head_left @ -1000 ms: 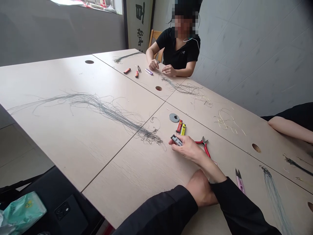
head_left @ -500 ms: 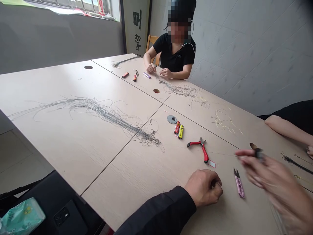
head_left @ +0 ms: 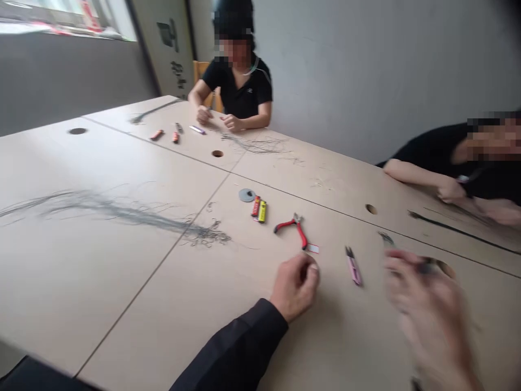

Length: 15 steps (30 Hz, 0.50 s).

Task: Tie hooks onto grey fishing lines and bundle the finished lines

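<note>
My left hand (head_left: 296,285) is closed on the table, thumb against curled fingers; whatever it may hold is hidden. To the right, my right hand (head_left: 427,298) is raised and blurred, its fingers drawn together. A dark band or small object shows at its fingers, too smeared to name. Between the hands lie pink thread snips (head_left: 353,267), blades pointing away. Just beyond my left hand are red-handled pliers (head_left: 302,234), jaws apart, with a small tag (head_left: 313,248). A tangled bundle of dark thin strands (head_left: 154,218) stretches across the table to the left.
A red lighter (head_left: 255,206) and a yellow lighter (head_left: 262,212) lie beside a grey disc (head_left: 246,195). One person (head_left: 240,92) works across the table, another (head_left: 439,152) at the right. Round holes (head_left: 370,208) and seams cut the tabletop (head_left: 134,304).
The view has swung right, so the table's things sit farther left and the second person shows more. My right hand remains raised and blurred; my left stays closed on the table.
</note>
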Tool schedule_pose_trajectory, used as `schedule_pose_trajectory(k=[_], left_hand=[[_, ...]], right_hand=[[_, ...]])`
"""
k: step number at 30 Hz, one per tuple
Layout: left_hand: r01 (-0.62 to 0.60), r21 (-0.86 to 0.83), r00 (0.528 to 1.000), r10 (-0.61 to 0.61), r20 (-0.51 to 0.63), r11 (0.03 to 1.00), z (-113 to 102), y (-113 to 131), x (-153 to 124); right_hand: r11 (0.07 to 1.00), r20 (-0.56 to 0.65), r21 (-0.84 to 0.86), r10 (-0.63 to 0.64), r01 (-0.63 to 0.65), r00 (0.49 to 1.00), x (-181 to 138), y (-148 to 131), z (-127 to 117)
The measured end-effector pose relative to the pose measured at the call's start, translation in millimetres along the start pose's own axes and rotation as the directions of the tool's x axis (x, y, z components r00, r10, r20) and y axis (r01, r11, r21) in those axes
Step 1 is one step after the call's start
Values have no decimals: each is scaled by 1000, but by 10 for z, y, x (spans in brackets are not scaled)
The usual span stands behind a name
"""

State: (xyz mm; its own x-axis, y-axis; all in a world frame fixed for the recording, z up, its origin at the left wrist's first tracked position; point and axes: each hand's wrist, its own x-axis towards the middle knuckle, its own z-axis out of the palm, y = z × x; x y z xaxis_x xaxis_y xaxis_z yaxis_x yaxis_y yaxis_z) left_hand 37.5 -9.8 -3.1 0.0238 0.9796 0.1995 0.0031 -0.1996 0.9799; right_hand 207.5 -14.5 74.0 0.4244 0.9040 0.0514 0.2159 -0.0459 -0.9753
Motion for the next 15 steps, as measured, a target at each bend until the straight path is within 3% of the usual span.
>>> schedule_pose_trajectory(k=[4, 11, 15], left_hand=[[-86, 116, 989, 99, -110, 990, -48, -69, 95], [-308, 246, 948, 274, 163, 919, -51, -164, 137], [-346, 291, 931, 287, 225, 892, -14, -169, 129]], right_hand=[[976, 129, 101, 177, -190, 976, -34, 338, 316], [960, 228, 119, 223, -255, 948, -126, 538, 393], [963, 300, 141, 178, -228, 937, -108, 577, 385]])
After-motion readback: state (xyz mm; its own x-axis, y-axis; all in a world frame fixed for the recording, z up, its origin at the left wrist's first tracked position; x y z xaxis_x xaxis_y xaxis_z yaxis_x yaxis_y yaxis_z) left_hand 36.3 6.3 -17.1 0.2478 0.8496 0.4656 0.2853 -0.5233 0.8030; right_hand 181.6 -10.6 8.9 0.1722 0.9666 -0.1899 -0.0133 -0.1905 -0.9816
